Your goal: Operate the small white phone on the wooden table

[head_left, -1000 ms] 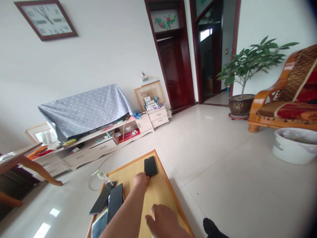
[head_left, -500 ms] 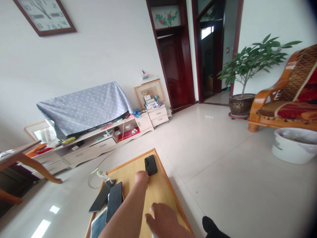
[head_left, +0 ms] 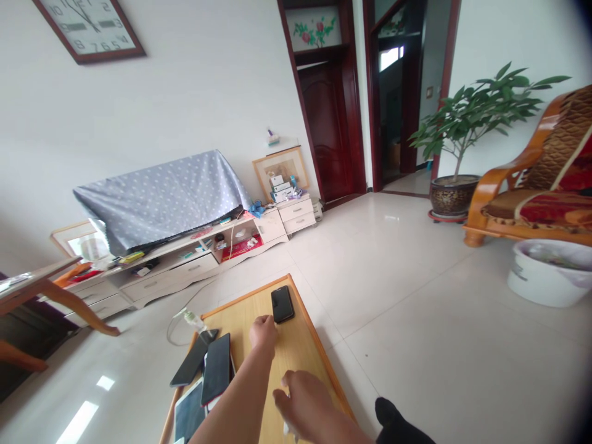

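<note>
Black phone: in the head view, the black phone [head_left: 283, 304] lies flat near the far right corner of the tabletop [head_left: 245, 314]; it is a slim rectangle with rounded corners, a glossy dark face and a thin rim.
Tabletop: smooth, pale yellow wood grain inside a darker orange-brown wooden edge.
Left hand: the left hand [head_left: 263, 333] is just beside the phone's near end, fingers curled inward; whether they touch it or pinch anything, I cannot tell.
Right hand: the right hand [head_left: 305, 401] is nearer the wearer, thumb and forefinger apart, with a small white object [head_left: 287, 428] partly hidden beneath it.
Dark slabs: a long matte-looking slab [head_left: 193, 361] lies aslant beside a broader, smooth dark slab [head_left: 216, 369] with a thin reddish edge.
White-framed device: the white-framed device [head_left: 189, 410] has a grey-blue, glassy face, partly covered by the forearm.
Pump bottle: the pump bottle [head_left: 195, 321] is translucent, with a pale green top.
Floor: glossy pale tiles [head_left: 393, 308] with thin seams.
</note>
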`<state>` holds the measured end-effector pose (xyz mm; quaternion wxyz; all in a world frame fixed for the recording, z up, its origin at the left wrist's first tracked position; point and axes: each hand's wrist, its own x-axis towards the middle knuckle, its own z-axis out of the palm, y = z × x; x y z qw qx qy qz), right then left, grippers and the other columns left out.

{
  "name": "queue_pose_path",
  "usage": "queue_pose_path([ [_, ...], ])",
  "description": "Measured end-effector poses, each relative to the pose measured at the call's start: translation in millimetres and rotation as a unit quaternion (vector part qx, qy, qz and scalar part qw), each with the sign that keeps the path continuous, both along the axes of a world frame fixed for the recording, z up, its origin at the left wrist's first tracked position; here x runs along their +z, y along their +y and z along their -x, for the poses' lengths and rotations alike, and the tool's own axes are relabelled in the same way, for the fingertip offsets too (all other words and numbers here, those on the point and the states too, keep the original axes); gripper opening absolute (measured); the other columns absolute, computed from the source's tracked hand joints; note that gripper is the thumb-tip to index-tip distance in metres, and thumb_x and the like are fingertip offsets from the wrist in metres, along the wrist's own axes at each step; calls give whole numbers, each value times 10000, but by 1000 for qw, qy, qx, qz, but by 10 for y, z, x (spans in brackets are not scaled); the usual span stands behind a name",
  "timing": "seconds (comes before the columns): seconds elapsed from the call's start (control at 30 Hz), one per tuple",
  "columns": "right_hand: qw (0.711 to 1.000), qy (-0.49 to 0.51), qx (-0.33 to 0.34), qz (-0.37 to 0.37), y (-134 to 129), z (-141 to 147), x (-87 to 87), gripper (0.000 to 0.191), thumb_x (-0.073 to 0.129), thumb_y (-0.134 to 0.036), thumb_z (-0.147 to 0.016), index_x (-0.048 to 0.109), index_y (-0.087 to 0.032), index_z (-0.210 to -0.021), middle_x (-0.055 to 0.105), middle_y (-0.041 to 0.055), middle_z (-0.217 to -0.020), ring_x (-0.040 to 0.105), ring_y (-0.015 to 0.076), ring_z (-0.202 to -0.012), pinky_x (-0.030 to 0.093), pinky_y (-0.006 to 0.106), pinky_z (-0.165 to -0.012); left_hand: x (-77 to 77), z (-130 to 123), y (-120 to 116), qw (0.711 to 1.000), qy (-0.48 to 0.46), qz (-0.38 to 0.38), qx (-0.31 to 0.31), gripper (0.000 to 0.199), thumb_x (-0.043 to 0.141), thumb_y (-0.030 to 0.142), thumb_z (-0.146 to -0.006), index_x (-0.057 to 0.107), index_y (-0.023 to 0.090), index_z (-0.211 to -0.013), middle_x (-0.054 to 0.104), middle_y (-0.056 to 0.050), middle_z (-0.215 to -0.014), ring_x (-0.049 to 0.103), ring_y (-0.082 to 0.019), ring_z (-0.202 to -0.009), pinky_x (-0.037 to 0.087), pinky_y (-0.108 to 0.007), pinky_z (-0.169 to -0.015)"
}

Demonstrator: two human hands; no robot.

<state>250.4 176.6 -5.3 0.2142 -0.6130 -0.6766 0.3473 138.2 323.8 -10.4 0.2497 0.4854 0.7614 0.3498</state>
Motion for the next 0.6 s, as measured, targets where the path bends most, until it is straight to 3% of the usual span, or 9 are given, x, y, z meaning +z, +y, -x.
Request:
queue_pose_path([
  [0.13, 1000, 25, -7, 4, -36, 9, 30, 198, 525, -286, -843, 689, -185, -893, 737, 95, -883, 696, 232, -820, 423, 282, -655, 36, 162, -392, 999, 15, -37, -38, 311, 499, 409, -929, 684, 162, -965, 652, -8, -682, 649, -185, -655, 474, -289, -601],
  [0.3, 999, 26, 6, -24, -64, 92, -20, 241, 519, -165, -817, 658, -218, -1007, 708, 43, -982, 666, 157, -815, 401, 232, -657, 112, 425, -1172, 984, 48, -128, -118, 284, 499, 402, -902, 694, 197, -923, 688, -46, -870, 646, -186, -838, 475, -282, -751],
  [0.43, 999, -6, 2, -50, -93, 193, -137, 219, 542, -170, -846, 630, -212, -1041, 659, 56, -1034, 637, 164, -904, 395, 235, -731, 122, 629, -1915, 972, 67, -143, -172, 268, 487, 393, -927, 696, 225, -928, 647, -41, -876, 617, -163, -777, 462, -271, -724],
  [0.53, 997, -45, -10, -68, -158, 270, -208, 226, 523, -166, -870, 614, -214, -1071, 609, 66, -1065, 614, 164, -875, 375, 249, -709, 141, 820, -2383, 972, 74, -135, -178, 246, 477, 371, -945, 692, 251, -953, 631, -31, -887, 595, -144, -709, 451, -264, -684],
  [0.6, 994, -70, -20, -83, -219, 315, -227, 233, 508, -168, -884, 603, -209, -1093, 576, 77, -1092, 601, 160, -845, 361, 256, -687, 181, 990, -2621, 970, 104, -141, -170, 240, 461, 349, -955, 683, 263, -983, 632, -34, -920, 606, -158, -764, 458, -276, -723],
])
